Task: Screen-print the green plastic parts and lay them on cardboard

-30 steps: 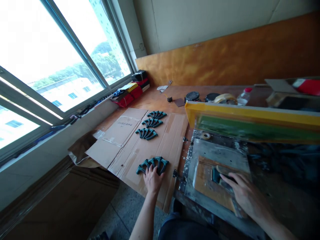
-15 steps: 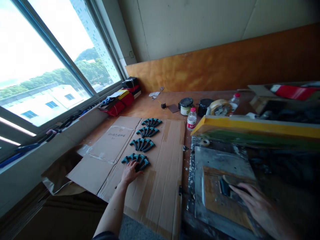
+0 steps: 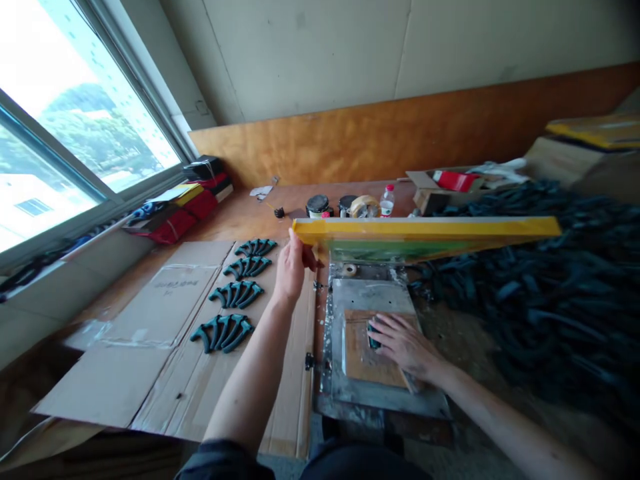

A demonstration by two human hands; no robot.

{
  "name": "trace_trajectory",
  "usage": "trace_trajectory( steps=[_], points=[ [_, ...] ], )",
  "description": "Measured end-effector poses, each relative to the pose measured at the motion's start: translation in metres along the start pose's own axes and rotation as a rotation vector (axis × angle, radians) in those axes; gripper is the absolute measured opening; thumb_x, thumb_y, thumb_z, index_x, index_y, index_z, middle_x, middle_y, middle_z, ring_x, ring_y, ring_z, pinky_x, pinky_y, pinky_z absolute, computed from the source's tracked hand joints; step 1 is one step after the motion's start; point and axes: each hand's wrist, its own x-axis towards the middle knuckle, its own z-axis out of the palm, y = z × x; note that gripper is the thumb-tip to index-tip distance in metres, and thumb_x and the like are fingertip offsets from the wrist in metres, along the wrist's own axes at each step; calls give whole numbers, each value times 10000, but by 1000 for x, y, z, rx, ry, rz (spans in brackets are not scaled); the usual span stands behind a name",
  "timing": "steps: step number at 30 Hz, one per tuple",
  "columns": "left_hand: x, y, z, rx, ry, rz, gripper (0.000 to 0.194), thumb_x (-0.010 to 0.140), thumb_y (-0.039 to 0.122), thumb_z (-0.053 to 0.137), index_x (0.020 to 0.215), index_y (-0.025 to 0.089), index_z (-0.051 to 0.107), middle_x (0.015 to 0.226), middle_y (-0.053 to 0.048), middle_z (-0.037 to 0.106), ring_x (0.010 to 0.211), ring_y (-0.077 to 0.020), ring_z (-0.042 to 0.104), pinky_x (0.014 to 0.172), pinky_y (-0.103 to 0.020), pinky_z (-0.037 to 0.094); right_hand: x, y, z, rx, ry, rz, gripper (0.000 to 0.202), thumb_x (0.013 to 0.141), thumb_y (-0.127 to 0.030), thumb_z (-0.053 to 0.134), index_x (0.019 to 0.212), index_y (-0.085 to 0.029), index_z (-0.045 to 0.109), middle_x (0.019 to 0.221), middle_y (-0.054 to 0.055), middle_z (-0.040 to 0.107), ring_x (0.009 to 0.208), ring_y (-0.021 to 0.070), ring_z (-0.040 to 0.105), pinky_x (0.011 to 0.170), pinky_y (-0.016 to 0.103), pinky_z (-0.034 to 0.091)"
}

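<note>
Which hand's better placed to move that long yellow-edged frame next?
Left, I'd judge: the left hand is at the frame's left end, while the right hand covers a dark teal piece.

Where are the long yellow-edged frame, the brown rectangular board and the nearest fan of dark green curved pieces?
Long yellow-edged frame point(image 3: 425, 229), head view: middle of its yellow edge.
Brown rectangular board point(image 3: 369, 368), head view: bare lower-left face.
Nearest fan of dark green curved pieces point(image 3: 227, 327), head view: a middle piece.

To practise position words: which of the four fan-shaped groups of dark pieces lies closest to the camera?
The lowest group in the picture, on the cardboard; the other three groups lie farther away, toward the wooden backboard.
</note>
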Motion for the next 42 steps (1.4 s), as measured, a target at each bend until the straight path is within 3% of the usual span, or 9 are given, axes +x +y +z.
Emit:
trace_trajectory(
  steps=[2,5,9,13,19,26,34,37,42],
  points=[
    [-16,11,6,39,17,-43,612,829,693,397,671,146,622,514,-2,553,469,-109,506,538,-238,478,-13,17,-12,-8,102,70,340,898,-344,562,1221,-260,628,1318,44,567,1258,267,474,1036,502,381],
    [-62,4,-10,49,-32,-270,556,817,652,483,828,134,684,617,-10,615,536,-119,543,515,-218,428,-33,55,-41,0,310,285,382,917,-397,448,1100,-162,687,1129,93,677,1014,231,627,902,390,490],
    [-131,-59,-34,88,-143,-566,576,762,586,608,1133,146,636,641,24,596,520,-94,488,485,-193,340,-23,77,-77,32,443,393,440,897,-419,467,1140,-103,652,1089,123,677,898,223,652,807,325,528],
    [-165,-131,-40,356,-122,-526,681,812,522,544,1391,185,427,579,73,490,520,-104,461,505,-201,319,36,40,-84,-77,361,260,583,768,-284,696,1302,-143,511,1315,140,520,1185,276,501,1005,386,417],
    [-164,-151,-38,662,-219,-531,549,882,425,415,1391,218,428,718,22,606,653,-143,566,589,-226,372,63,3,-70,-169,-31,203,156,817,-172,640,970,-172,606,1038,80,650,949,224,588,814,297,460],
    [-166,-144,-36,672,-231,-558,519,894,433,388,1347,194,469,781,-5,635,683,-151,579,606,-229,377,32,-10,-53,-312,70,259,103,817,-75,533,850,-159,584,837,67,629,843,213,570,701,285,417],
    [-167,-147,-37,634,-217,-548,519,893,445,399,1333,184,485,765,-3,637,697,-160,588,628,-240,390,-3,-28,-50,-175,-27,-266,160,833,-56,476,784,-176,569,787,46,602,785,195,527,642,294,380],
    [-167,-147,-36,614,-199,-545,521,888,448,406,1324,177,496,757,-4,631,694,-161,586,629,-244,393,3,-20,-61,-95,-95,-232,132,797,-64,541,761,-191,552,776,20,595,776,182,521,624,281,367],
    [-168,-148,-37,525,-147,-543,547,866,456,459,1339,184,487,701,14,603,653,-151,566,592,-235,390,4,-24,-45,-114,90,-156,191,842,-46,449,822,-165,597,825,63,599,829,203,520,687,296,401]
  ],
)
